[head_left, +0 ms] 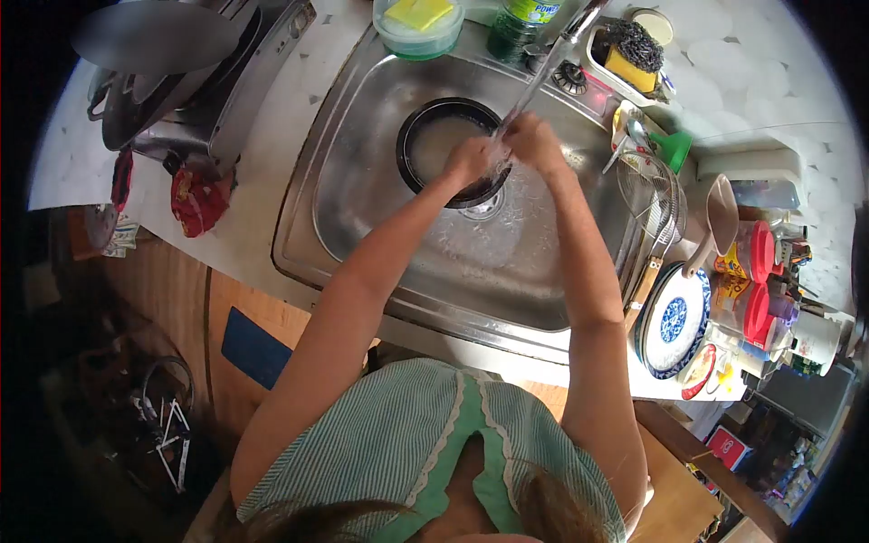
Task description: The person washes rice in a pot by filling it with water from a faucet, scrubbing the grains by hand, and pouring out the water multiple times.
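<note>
My left hand [468,161] is over the right part of a round black pan [406,163], its fingers curled in. Close beside it, my right hand [534,143] is also closed, just past the pan's right rim. Running water from the faucet [572,34] falls onto both hands and splashes between them. Whatever the fingers hold, if anything, is hidden by the splash. Cloudy water stands in the pan, which rests in the steel sink [362,213]. Near the pan's lower edge, the drain [482,210] is partly visible.
Behind the sink are a tub with a yellow sponge [418,11], a green bottle [516,32] and a scrubber tray [597,59]. A strainer [654,195] and stacked plates [674,319] line the right. A stove [240,86] with cookware stands left, near a red cloth [199,204].
</note>
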The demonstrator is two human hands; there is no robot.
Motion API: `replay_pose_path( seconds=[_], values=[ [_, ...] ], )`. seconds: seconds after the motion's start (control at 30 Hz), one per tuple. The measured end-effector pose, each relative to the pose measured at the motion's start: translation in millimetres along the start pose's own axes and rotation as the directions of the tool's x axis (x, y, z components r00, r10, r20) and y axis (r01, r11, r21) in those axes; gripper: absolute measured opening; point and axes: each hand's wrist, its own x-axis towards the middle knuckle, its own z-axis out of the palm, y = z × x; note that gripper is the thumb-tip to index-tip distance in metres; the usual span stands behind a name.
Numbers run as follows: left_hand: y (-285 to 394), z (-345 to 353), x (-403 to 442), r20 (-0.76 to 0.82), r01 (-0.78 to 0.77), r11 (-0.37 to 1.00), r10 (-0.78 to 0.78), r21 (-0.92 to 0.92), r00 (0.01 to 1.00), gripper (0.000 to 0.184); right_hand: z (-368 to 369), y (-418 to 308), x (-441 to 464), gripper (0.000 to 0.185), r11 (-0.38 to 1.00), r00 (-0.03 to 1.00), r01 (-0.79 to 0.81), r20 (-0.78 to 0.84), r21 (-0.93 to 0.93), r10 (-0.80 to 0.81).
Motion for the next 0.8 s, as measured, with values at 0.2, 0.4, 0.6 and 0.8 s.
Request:
replay_pose_path(
  seconds=[0.2,0.4,0.6,0.8],
  values=[
    [-17,9,4,-0.036,0.02,1.0,-0.019,0.009,0.999,0.026,-44,-11,42,0.047,0.99,0.804,0.027,-0.585,-0.138,-0.104],
    [7,11,-33,0.109,0.037,0.995,-0.047,0.088,0.993,0.039,-21,3,39,0.055,0.983,0.918,0.164,-0.352,-0.086,-0.184],
    [1,-24,-50,0.467,-0.004,0.928,-0.184,0.373,0.865,0.038,-1,-11,-4,0.047,0.989,0.917,0.11,-0.373,-0.099,-0.14],
    [-1,-70,-57,0.437,-0.368,0.572,0.019,0.733,0.899,0.018,80,-17,-36,0.044,0.983,0.973,0.184,0.147,-0.029,-0.177]
  ],
)
